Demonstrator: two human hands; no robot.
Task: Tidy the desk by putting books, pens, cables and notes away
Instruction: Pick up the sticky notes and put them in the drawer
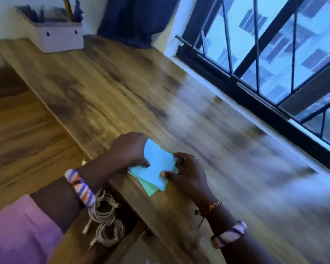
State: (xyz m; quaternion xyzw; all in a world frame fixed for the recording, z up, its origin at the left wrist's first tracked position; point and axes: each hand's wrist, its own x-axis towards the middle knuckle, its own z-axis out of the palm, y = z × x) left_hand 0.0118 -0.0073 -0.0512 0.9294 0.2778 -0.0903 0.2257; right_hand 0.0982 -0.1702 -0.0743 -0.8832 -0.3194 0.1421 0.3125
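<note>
A small stack of blue and green paper notes lies at the near edge of the wooden desk. My left hand grips the stack's left side, thumb on top. My right hand holds its right side, thumb pressed on the blue top sheet. Several coiled white cables lie in an open drawer just under the desk edge, below my left wrist. At the desk's far left corner stands a white organiser box with pens in it.
A barred window runs along the desk's right side. A dark blue curtain hangs at the far end. Wooden floor lies to the left of the desk. The picture is blurred by motion.
</note>
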